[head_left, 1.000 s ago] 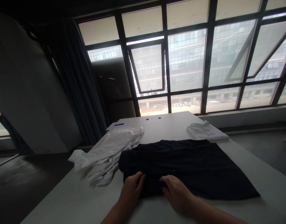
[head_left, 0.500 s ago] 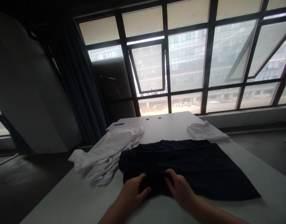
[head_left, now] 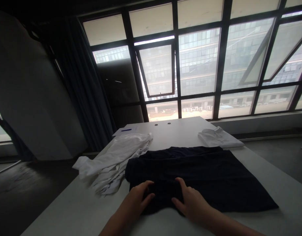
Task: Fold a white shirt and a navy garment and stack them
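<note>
A dark navy garment lies spread on the white table in front of me; its exact kind does not show. At its near left part, my left hand curls thumb and fingers around a bunch of the dark cloth. A short way to the right, my right hand grips the same near edge, thumb below and fingers above. Between the hands the edge arches slightly. The fingertips are partly lost against the dark cloth. Left of the garment lies a crumpled white garment, apart from both hands.
A folded white garment sits at the table's right edge. Paper with a blue pen on it lies at the far left corner. The white table reaches toward large windows, and a dark curtain hangs left.
My hands have moved slightly apart, the left one a little to the left. The near edge of the dark garment between them has shifted a little. The white garments stay in place.
</note>
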Action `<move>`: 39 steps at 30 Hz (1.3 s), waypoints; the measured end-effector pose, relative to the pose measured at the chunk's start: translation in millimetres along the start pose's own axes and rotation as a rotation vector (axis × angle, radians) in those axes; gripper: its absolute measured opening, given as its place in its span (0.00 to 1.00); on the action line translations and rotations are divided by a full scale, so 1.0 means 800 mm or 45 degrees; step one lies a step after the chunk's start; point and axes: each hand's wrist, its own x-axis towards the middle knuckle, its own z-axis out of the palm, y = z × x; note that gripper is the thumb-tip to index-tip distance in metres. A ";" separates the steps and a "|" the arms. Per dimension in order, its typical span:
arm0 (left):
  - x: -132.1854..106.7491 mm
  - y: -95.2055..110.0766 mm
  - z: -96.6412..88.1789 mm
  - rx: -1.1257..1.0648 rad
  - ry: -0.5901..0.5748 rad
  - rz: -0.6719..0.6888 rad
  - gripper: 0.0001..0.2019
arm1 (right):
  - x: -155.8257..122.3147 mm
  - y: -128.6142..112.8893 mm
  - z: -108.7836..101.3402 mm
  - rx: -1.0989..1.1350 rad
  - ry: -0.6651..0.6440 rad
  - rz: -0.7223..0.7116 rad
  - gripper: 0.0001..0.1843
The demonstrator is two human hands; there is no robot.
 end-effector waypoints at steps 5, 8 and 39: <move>-0.004 0.002 0.001 0.056 -0.123 -0.015 0.31 | -0.003 -0.004 -0.001 -0.113 -0.098 0.007 0.35; 0.000 0.000 0.002 0.119 -0.173 -0.069 0.33 | -0.005 -0.007 -0.004 -0.045 -0.077 -0.012 0.27; -0.013 0.047 0.006 0.234 -0.220 0.404 0.04 | -0.014 -0.010 -0.023 0.045 -0.270 -0.733 0.06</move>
